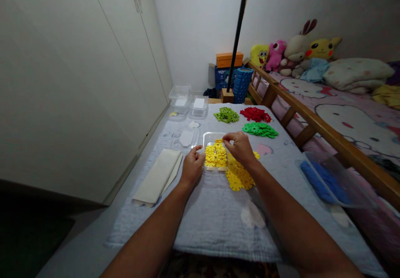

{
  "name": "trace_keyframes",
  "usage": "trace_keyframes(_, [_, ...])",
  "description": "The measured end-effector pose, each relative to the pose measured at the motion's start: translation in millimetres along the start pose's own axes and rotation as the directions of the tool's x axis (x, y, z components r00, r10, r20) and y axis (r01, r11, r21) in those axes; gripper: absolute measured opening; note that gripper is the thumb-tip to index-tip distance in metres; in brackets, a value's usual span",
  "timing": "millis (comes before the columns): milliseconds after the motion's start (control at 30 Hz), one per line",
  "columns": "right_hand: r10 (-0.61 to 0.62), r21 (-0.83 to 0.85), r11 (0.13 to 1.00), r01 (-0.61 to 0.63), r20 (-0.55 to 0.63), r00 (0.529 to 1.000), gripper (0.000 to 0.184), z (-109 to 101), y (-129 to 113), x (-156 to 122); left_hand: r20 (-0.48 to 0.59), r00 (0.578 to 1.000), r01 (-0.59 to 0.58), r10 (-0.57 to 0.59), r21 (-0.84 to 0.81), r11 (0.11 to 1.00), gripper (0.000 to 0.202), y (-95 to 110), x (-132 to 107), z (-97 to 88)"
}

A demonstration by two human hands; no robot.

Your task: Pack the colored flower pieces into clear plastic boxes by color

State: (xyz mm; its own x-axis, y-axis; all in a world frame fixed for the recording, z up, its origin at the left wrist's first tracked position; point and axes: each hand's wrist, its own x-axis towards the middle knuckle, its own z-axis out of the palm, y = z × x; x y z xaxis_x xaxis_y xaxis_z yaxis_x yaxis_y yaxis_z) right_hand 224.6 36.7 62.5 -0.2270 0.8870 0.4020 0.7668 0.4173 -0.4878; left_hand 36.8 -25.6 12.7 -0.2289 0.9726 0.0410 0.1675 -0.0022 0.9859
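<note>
A clear plastic box (207, 135) stands in the middle of the cloth-covered table, with several yellow notched snowflake discs (215, 156) inside it. My left hand (193, 166) grips the box's left wall between thumb and fingers. Over its far right corner, my right hand (240, 147) is closed in a pinch on a yellow snowflake disc (219, 141). A loose pile of yellow discs (238, 179) lies just right of the box, partly hidden beneath my right hand and forearm.
Olive-green (226, 115), red (255, 114) and green disc piles (260, 130) lie farther back. Clear boxes (199, 104) stand at the back left, near a clear lid (187, 138). A folded cloth (158, 176) lies left; a box with blue pieces (325, 182) sits right, beside the bed rail (300, 122).
</note>
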Motion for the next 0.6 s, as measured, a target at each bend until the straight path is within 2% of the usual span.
trace_keyframes(67, [0.015,-0.136,0.991,-0.006,0.067,0.998,0.017,10,-10,7,-0.004,1.000,-0.008,0.008,0.000,1.000,0.048,-1,1,0.2])
trace_keyframes(133, [0.016,-0.203,0.979,0.006,0.108,0.994,0.018,18,-14,10,-0.004,1.000,-0.009,0.009,-0.001,1.000,0.048,-3,2,0.5])
trace_keyframes(233, [-0.016,-0.144,0.989,0.032,0.113,0.993,0.018,18,-8,7,0.007,1.000,-0.002,0.002,-0.004,1.000,0.049,-5,3,0.7])
trace_keyframes(333, [0.000,-0.027,1.000,0.001,0.049,0.999,0.020,1,14,0,0.008,1.000,0.003,-0.003,-0.001,1.000,0.051,-5,2,0.8])
trace_keyframes(467, [0.135,0.069,0.989,-0.133,-0.031,0.990,0.022,-22,56,-12,-0.002,1.000,0.007,-0.007,-0.006,1.000,0.049,-4,1,0.7])
trace_keyframes(600, [0.268,-0.015,0.963,-0.268,-0.035,0.963,0.022,-25,97,-29,-0.019,0.999,0.029,-0.030,-0.062,0.998,0.046,-4,1,-0.8])
